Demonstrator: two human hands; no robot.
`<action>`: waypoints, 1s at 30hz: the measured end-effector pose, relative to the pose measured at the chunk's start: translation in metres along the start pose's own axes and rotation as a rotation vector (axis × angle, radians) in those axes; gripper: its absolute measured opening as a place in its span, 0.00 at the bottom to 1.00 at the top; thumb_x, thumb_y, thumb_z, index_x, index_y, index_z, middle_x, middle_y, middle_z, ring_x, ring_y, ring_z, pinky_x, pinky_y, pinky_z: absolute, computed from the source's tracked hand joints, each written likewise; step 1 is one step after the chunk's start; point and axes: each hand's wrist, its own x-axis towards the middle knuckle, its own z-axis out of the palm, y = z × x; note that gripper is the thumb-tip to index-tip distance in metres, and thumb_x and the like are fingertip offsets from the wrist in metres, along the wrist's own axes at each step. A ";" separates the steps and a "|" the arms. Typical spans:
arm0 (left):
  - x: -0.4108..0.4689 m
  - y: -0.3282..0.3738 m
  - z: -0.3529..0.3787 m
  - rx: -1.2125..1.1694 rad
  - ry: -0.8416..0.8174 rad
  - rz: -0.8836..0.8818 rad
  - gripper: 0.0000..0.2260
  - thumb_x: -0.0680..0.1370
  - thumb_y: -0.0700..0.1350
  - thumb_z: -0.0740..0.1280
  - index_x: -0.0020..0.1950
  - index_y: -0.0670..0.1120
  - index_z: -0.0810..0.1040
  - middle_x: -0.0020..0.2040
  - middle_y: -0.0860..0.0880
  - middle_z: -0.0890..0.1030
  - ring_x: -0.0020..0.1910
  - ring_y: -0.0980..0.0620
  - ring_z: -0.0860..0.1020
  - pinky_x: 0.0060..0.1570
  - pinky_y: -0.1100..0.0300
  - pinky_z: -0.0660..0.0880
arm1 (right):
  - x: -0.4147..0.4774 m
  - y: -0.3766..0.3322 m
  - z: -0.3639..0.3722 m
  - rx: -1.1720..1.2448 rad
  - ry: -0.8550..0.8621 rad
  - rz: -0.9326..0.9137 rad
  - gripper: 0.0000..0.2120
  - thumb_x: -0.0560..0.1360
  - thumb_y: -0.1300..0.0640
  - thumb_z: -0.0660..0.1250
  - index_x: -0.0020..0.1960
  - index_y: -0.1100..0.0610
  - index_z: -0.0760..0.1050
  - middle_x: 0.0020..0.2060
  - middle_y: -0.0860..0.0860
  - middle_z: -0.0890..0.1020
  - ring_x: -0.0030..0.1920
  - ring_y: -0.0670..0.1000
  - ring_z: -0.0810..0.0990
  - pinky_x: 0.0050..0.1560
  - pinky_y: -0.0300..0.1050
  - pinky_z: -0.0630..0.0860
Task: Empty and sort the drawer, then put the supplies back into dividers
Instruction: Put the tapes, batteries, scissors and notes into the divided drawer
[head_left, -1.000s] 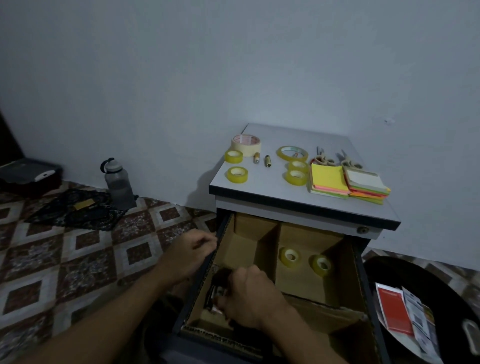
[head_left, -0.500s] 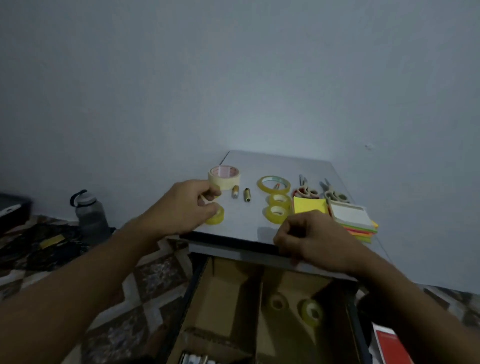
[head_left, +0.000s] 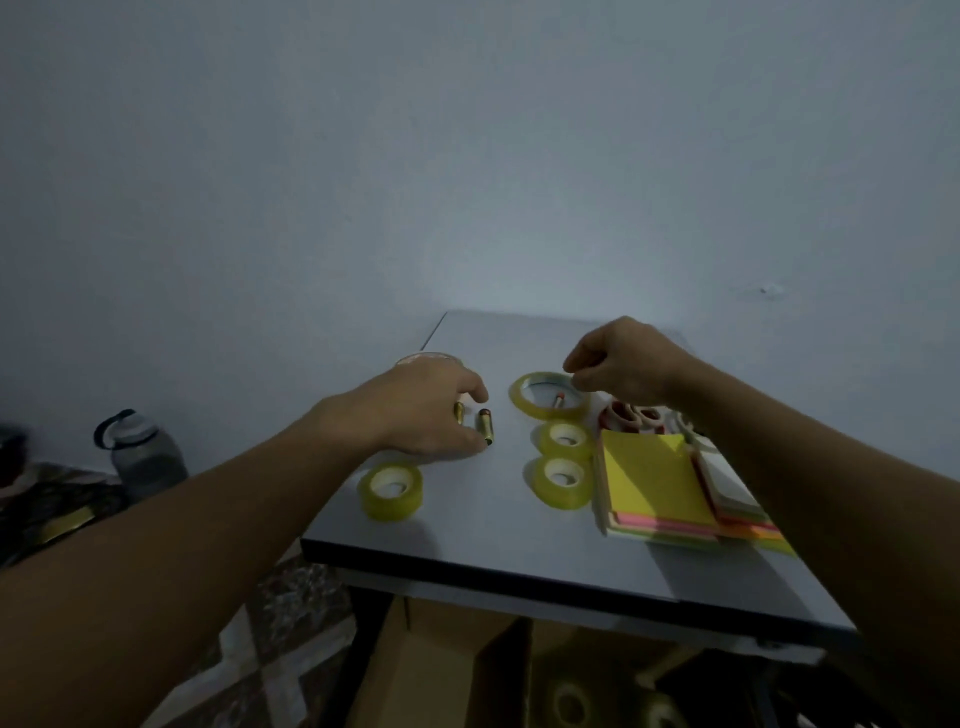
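Note:
On the grey cabinet top (head_left: 483, 540) my left hand (head_left: 421, 410) curls its fingers round a small gold battery (head_left: 459, 413). A second battery (head_left: 485, 427) lies by its thumb tip. My right hand (head_left: 623, 369) hovers with curled fingers over the far edge of a wide flat tape ring (head_left: 524, 402) and holds nothing I can see. A third small battery (head_left: 558, 400) lies inside that ring. Three yellow tape rolls (head_left: 392, 491) (head_left: 565, 439) (head_left: 563, 480) lie flat nearby. A cream masking tape roll (head_left: 423, 358) shows behind my left hand.
Scissors (head_left: 631, 415) and two stacks of coloured sticky notes (head_left: 654, 483) (head_left: 727, 488) lie under my right forearm. Below, the open drawer shows cardboard dividers (head_left: 441, 670) and two tape rolls (head_left: 569, 701) (head_left: 660, 714). A water bottle (head_left: 143, 452) stands on the floor at left.
Both hands left the drawer and rose to the cabinet top. My left hand went from the left tape roll to the batteries. My right hand moved from the front edge to the tape ring.

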 end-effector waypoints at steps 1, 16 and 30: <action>0.003 -0.001 0.002 -0.005 -0.010 -0.006 0.29 0.68 0.62 0.71 0.67 0.55 0.76 0.57 0.55 0.74 0.59 0.52 0.74 0.55 0.57 0.74 | 0.008 0.003 0.004 0.016 -0.020 0.016 0.09 0.73 0.58 0.74 0.54 0.55 0.84 0.46 0.48 0.83 0.43 0.43 0.78 0.38 0.32 0.70; 0.027 -0.003 0.015 -0.135 -0.016 0.001 0.22 0.67 0.58 0.77 0.60 0.57 0.81 0.44 0.63 0.70 0.43 0.62 0.72 0.37 0.66 0.66 | 0.034 0.009 0.022 -0.100 -0.144 -0.012 0.09 0.72 0.52 0.75 0.52 0.51 0.85 0.48 0.48 0.85 0.49 0.49 0.81 0.53 0.46 0.78; 0.035 0.005 0.008 -0.222 -0.096 0.004 0.18 0.69 0.55 0.78 0.57 0.58 0.82 0.40 0.64 0.76 0.38 0.63 0.76 0.32 0.71 0.64 | 0.038 0.012 0.024 -0.159 -0.186 -0.037 0.09 0.72 0.51 0.74 0.52 0.49 0.84 0.48 0.47 0.84 0.49 0.48 0.80 0.49 0.44 0.75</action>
